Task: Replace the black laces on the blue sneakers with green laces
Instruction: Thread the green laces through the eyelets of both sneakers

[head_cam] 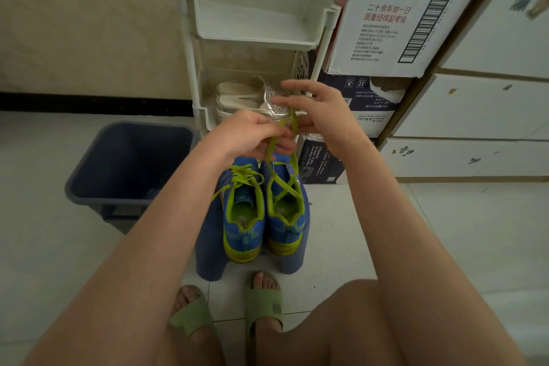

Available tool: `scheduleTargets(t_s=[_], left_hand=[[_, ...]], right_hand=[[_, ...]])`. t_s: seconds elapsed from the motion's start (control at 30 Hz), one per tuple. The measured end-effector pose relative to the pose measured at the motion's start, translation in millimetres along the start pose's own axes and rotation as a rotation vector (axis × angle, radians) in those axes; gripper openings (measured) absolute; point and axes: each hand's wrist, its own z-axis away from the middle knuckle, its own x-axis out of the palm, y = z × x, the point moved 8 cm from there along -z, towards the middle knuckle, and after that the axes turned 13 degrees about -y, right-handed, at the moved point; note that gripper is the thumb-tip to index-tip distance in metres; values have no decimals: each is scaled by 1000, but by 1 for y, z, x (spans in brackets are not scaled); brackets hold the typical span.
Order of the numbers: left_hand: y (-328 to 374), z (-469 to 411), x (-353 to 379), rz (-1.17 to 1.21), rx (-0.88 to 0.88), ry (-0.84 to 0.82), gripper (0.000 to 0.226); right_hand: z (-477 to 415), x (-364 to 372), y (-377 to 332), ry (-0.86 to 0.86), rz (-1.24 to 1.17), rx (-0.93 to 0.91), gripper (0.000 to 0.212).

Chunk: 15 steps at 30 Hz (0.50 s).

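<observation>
On a blue stool (208, 246) the left sneaker (242, 226) is already tied in green, and beside it the right sneaker (286, 229) sends both ends of its green lace (292, 125) up to the hands. The left hand (252, 134) pinches one end; the right hand (320, 110) grips the other in its lower fingers, upper fingers spread (a knot seems underway). A slackened pinch could loosen the crossings below, and a hard tug could tip the shoe off.

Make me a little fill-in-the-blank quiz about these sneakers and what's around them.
The two sneakers stand on a blue ____.
The left hand pinches a lace coloured ____.
The lower shelf of the rack holds a pair of ____ shoes.
Missing words: stool; green; white.
</observation>
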Motion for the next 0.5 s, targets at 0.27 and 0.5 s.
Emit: scheduleTargets(t_s=[0.27, 0.5], left_hand=[[-77, -24, -37, 83, -277, 267, 17], [-118, -71, -34, 681, -127, 503, 19]], right_hand=[[-4, -36, 98, 134, 55, 420, 24], [-31, -41, 173, 210, -18, 587, 26]])
